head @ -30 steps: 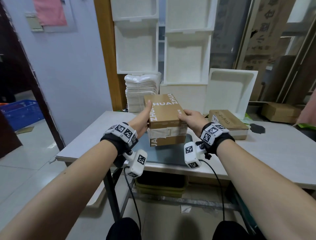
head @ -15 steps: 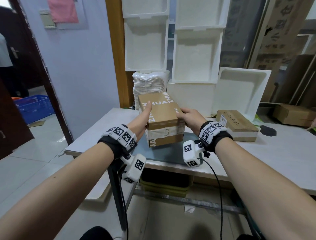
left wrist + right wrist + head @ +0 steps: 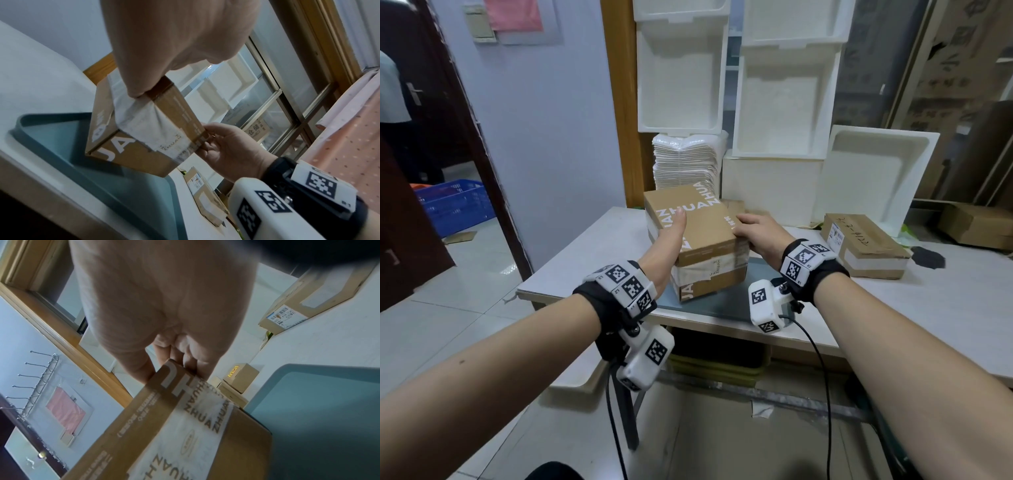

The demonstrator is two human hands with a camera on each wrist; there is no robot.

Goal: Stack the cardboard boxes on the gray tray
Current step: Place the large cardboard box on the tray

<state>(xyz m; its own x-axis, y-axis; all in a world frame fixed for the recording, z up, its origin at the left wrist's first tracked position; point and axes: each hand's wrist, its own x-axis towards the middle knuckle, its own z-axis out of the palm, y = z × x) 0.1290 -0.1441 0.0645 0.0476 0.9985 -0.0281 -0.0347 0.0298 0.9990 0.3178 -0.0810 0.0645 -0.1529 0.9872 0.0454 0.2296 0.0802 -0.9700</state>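
Two hands grip the top box (image 3: 693, 222): left hand (image 3: 671, 236) and right hand (image 3: 758, 233), fingers curled over opposite edges. Uneven release could skew it off the lower box (image 3: 709, 281) onto the tray (image 3: 726, 305).

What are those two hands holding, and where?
The top cardboard box: left hand on its left side, thumb on top; right hand on its right edge.

Behind the counter (image 3: 592, 260) we see white foam trays (image 3: 678, 78) stacked against the wall, with a pile of white sheets (image 3: 685, 161) below them. A blue crate (image 3: 453, 205) sits on the floor past the dark door (image 3: 404, 219). A pink paper (image 3: 517, 13) hangs on the wall, and a black scrap (image 3: 928, 257) lies on the counter.
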